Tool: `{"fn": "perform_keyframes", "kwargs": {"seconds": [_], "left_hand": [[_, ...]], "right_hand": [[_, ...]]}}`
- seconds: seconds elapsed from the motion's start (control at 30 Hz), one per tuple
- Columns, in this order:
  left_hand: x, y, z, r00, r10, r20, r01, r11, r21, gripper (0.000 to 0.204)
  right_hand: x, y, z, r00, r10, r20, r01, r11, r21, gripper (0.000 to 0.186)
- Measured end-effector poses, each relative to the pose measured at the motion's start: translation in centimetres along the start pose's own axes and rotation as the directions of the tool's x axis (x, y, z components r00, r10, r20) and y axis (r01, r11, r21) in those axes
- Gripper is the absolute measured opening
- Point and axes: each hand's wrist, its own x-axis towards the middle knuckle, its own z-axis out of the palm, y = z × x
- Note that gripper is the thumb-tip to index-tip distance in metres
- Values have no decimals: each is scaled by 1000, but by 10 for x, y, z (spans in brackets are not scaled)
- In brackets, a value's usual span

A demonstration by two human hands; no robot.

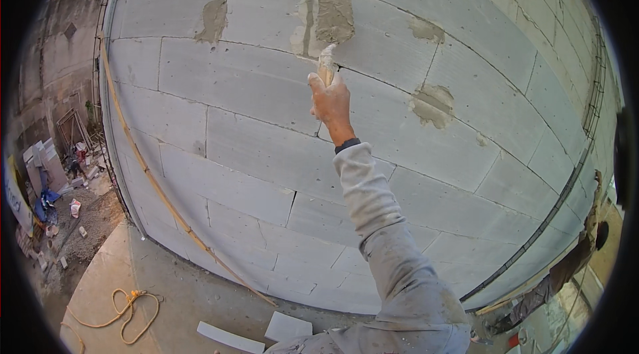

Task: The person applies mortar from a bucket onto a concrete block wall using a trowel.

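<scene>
My right hand (330,102) reaches up to a wall of large pale grey blocks (253,134), its arm in a dusty grey sleeve (399,254). The fingers are closed round the light handle of a trowel (335,17). Wet grey mortar covers the trowel's rectangular blade, which is held at the wall surface. Just left of the blade, a mortar-smeared vertical joint (309,21) runs between two blocks. Other mortar patches mark the wall, one at upper left (213,21) and one to the right of my hand (432,105). My left hand is out of view.
A long thin wooden pole (143,164) leans along the wall's left side. Yellow rope (130,307) lies on the concrete floor, near white block pieces (287,326). Rubble (80,201) lies at far left. At lower right, what looks like a person in dark clothes (539,297) is partly visible.
</scene>
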Motion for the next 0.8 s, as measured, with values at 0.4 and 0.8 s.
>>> {"fn": "perform_keyframes", "kwargs": {"seconds": [0.4, 0.8], "left_hand": [[-11, -29, 6, 978, 198, -61, -179, 957, 229, 15], [-17, -67, 23, 948, 301, -101, -252, 906, 340, 15]], "right_hand": [[-4, -7, 10, 981, 22, 193, 0, 994, -112, 45], [26, 17, 4, 994, -11, 104, 14, 999, -33, 36]]}}
